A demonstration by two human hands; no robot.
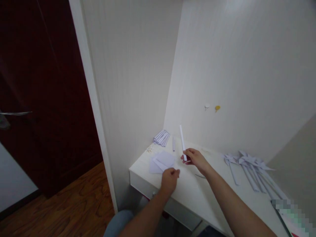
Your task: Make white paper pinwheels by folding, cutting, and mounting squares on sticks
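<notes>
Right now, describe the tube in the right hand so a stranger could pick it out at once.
Find the white desk, then the right hand above it. The thing is the slim white tube in that hand, its free end pointing up. Its neighbours, a pile of tubes and one single tube, lie on the desk; this one alone is held.

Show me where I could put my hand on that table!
Bare table lies in front, between the left hand and right arm, and between that arm and the pinwheels. It's crowded at the left end: paper sheets, paper tubes.
</notes>
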